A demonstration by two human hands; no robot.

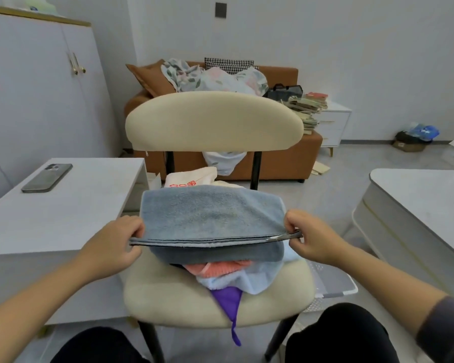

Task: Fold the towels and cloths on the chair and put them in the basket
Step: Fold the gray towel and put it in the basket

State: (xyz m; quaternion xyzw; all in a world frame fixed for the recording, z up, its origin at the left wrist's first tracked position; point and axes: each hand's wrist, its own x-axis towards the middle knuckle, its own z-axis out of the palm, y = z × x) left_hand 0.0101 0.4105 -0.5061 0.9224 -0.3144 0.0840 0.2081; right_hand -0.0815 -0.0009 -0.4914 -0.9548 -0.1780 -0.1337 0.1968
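Both your hands pinch the blue towel (212,213), folded double, over the chair (168,297).

Left hand (118,242) grips the near-left corner and right hand (309,237) the near-right. The two hemmed edges lie stacked and aligned, pulled taut between your hands, with the fold on the far side. The towel rests on the pile on the seat: pink cloth (220,267), pale cloth (247,280) and purple cloth (228,302) stick out under it, and the purple one hangs over the seat's front edge. White towel (192,178) with red print sits behind, below the backrest. Basket (330,286) is on the floor just right of the seat, partly hidden by your right forearm. Desk (63,213) with a phone (47,177) is close on the left. Table (417,205) stands apart on the right, with bare floor between it and the chair.
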